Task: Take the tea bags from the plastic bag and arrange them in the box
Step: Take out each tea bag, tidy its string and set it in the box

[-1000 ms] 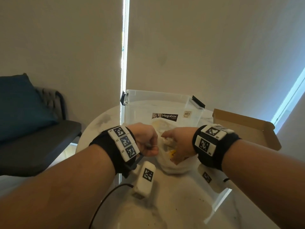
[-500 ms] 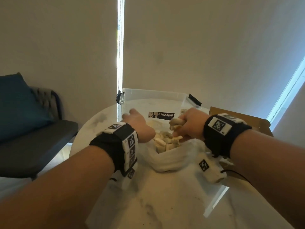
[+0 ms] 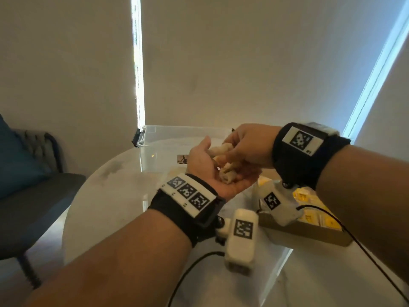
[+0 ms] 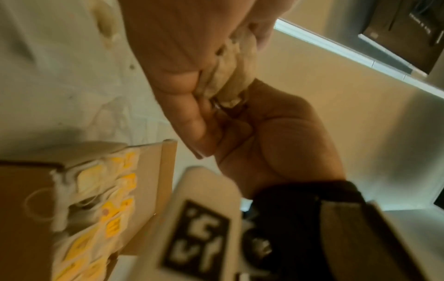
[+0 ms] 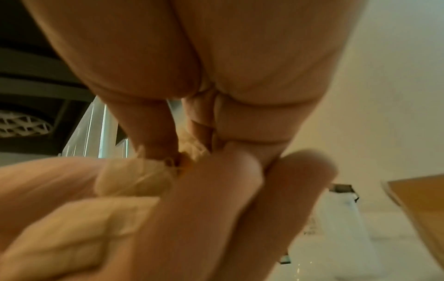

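Note:
My left hand (image 3: 205, 167) is turned palm up above the table, and several pale tea bags (image 3: 226, 175) lie in its cupped palm. My right hand (image 3: 247, 147) comes down over it from the right and pinches some of the tea bags (image 5: 192, 152) between thumb and fingers. The left fingers are hidden under the right hand in the head view. Below and to the right stands the open cardboard box (image 3: 305, 231), where yellow-tagged tea bags (image 4: 113, 209) sit in rows. The white plastic bag (image 4: 60, 76) lies on the table beyond the box.
A clear plastic storage tub (image 3: 168, 138) stands at the back of the round marble table (image 3: 115, 189). A dark chair (image 3: 33, 207) with a blue cushion (image 3: 15, 160) is to the left. A black cable (image 3: 190, 269) trails across the table near me.
Both hands lifted away from the plastic bag and shifted right, above the box. The left hand let go of the bag and turned palm up; the right brought tea bags onto it.

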